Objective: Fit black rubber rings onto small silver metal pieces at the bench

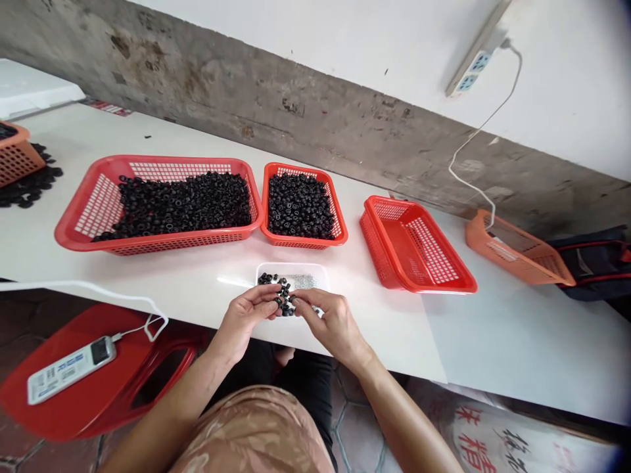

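My left hand (249,309) and my right hand (329,320) meet over a small white tray (315,269) at the table's near edge. Both pinch at small black ring-shaped parts (283,297) heaped in that tray, beside a patch of tiny silvery pieces (302,281). The fingers of each hand are curled together on the black rings. Behind the tray stand a large red basket (79,226) and a smaller red basket (340,233), both filled with the same black rings.
An empty red basket (389,263) lies tilted to the right, an orange one (522,253) further right. Another orange basket (20,157) with spilled rings is far left. A power strip (69,368) rests on a red stool (103,394) below. A white cable (473,177) hangs from a wall socket.
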A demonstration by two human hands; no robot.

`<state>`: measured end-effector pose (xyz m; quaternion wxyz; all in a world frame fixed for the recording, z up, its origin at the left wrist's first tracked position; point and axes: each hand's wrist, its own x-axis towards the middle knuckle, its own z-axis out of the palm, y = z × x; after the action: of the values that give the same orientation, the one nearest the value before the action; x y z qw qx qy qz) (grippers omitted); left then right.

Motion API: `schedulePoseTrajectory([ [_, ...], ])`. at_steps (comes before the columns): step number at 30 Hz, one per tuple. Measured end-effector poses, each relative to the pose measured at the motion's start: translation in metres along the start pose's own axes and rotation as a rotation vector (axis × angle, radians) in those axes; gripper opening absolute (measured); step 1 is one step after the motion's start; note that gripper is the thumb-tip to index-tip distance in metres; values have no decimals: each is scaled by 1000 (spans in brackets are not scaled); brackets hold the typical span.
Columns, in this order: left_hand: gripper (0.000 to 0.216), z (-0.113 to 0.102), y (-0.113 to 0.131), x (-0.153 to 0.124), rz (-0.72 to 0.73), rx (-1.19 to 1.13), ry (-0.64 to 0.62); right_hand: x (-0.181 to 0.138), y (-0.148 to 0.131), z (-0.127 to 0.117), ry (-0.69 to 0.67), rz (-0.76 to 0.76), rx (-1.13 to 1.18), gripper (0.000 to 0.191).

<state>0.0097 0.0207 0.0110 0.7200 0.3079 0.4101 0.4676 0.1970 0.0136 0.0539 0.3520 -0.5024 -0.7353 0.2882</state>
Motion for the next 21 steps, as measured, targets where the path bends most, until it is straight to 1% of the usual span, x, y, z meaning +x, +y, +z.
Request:
schedulePoseTrajectory([
  [3, 34, 0, -2, 2, 71, 38, 31, 3, -3, 1, 19, -11, -45, 16],
  [6, 31, -1, -4, 5, 124, 95, 51, 5, -6, 4, 5, -31, -89, 15],
  [12, 27, -5, -6, 4, 186, 206, 37, 11, -11, 6, -48, -26, -121, 16],
  [16, 22, -5, -3, 4, 226, 251, 29, 14, -12, 5, -54, -5, -122, 16],
  [21, 21, -5, -3, 3, 260, 304, 28, 15, -10, 6, -81, -5, -143, 15],
])
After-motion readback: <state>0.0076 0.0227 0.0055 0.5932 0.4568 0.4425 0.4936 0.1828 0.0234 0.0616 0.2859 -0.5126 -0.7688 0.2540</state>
